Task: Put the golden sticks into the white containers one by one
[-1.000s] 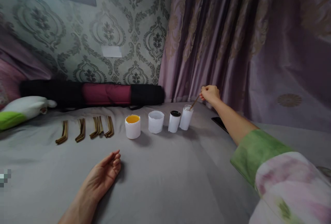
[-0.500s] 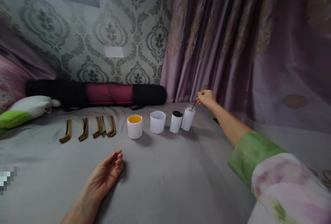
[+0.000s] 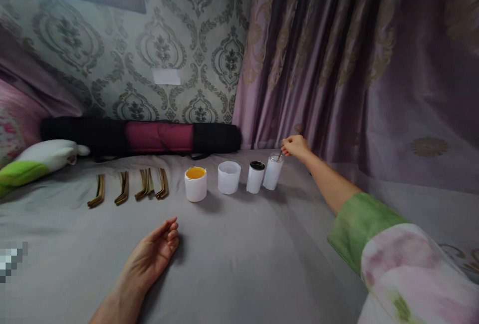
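Brown stick [image 3: 280, 155] pinched in the right hand [image 3: 295, 146] dips into the white jar [image 3: 273, 174] near the grey sheet's [image 3: 247, 259] far edge, seemingly mid-insertion, calling for steady release, while the left hand [image 3: 155, 254] lies loosely curled, holding nothing.

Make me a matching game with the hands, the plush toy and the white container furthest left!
1. Right hand
2. Left hand
3. Leftmost white container
4. Plush toy

A. White and green
B. Holding nothing, fingers loosely curled
C. Yellow showing inside
D. Pinching a thin rod at the rightmost white container

Pairs: 1-D, 2-B, 3-C, 4-A
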`<state>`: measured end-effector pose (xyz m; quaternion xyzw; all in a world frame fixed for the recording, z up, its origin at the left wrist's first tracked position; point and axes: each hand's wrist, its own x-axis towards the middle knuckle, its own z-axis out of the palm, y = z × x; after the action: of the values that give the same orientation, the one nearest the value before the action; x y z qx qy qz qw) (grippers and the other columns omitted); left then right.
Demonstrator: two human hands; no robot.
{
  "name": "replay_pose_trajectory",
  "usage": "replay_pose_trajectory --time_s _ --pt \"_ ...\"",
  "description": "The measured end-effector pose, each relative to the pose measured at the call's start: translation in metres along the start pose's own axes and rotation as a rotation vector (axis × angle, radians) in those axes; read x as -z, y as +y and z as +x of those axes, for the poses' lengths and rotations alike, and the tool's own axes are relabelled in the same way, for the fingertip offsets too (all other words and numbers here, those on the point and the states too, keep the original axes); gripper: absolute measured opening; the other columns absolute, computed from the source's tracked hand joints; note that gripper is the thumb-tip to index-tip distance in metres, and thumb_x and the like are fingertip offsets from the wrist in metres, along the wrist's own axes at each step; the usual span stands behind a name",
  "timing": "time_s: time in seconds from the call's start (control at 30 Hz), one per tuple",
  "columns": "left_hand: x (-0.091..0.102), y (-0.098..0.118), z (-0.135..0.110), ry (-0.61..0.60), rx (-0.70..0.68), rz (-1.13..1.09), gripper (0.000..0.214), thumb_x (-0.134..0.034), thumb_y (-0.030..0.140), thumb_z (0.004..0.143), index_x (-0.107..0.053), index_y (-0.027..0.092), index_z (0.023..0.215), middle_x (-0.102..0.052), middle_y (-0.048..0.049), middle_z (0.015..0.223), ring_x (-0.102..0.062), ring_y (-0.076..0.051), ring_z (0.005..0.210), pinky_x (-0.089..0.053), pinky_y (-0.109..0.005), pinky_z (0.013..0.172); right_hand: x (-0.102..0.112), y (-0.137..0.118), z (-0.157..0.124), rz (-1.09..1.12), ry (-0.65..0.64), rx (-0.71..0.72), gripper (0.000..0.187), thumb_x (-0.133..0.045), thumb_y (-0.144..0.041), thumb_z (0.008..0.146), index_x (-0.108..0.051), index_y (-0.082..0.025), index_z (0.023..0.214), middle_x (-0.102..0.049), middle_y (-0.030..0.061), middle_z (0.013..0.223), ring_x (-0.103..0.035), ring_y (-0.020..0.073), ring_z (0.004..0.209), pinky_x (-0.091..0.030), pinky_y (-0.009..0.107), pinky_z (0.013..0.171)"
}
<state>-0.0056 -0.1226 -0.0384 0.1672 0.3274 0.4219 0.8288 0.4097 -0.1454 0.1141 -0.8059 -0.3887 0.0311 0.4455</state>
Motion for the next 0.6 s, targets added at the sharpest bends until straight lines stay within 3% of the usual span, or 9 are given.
replay_pose_trajectory --time_s 0.33,0.6 --pt "0.000 0.001 -0.001 -0.010 -0.013 0.015 0.016 -0.039 0.003 0.079 -0.054 0.006 0.084 -0.048 -0.0037 0.067 -0.044 -0.006 0.049 -0.042 -0.017 0.040 -0.010 0.012 0.007 0.017 -0.056 -0.047 0.016 -0.056 -0.022 0.076 -0.057 -0.013 0.062 -0.063 0.0032 0.053 -0.054 0.0077 0.038 -0.044 0.016 0.036" --pt "0.000 0.001 -0.001 -0.015 0.001 0.008 0.016 -0.040 0.003 0.080 -0.055 0.007 0.085 -0.050 -0.0041 0.068 -0.045 -0.006 0.050 -0.044 -0.017 0.041 -0.014 0.021 0.010 -0.044 -0.064 -0.053 0.014 -0.057 -0.024 0.072 -0.061 -0.013 0.064 -0.064 0.0035 0.057 -0.049 0.0048 0.035 -0.036 0.013 0.031"
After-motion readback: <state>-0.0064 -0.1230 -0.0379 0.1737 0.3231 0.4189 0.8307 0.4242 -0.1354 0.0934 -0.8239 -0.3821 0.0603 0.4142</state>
